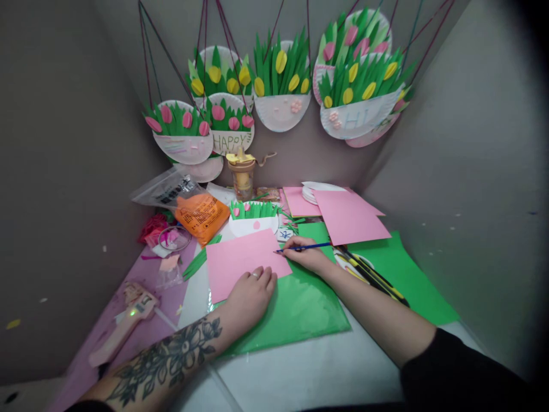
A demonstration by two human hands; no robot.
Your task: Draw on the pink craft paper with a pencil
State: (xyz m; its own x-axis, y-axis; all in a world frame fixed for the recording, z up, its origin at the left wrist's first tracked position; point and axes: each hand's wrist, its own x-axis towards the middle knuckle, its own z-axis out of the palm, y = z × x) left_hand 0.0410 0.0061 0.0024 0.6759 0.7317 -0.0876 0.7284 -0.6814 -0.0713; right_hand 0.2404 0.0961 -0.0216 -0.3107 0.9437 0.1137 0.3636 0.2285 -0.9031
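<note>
A sheet of pink paper [238,260] lies at a slant on a green sheet [295,312] in a clear sleeve. My left hand [249,294] rests on the lower edge of the pink paper, palm down with fingers stretched out, a ring on one finger. Pinched in my right hand [306,256] is a dark blue pencil [317,246], its tip at the right part of the pink paper. Any lines on the paper are too faint to make out. Just beyond the paper lies a paper-plate basket [257,228] with green paper grass and pink flowers.
Pink sheets [351,214] and yellow-black cutters [373,274] lie right, over more green paper [412,280]. At left are an orange bag [203,214], green paper strips [201,257] and a pink glue gun [122,335] with a green light. Several paper-plate baskets [283,109] hang behind.
</note>
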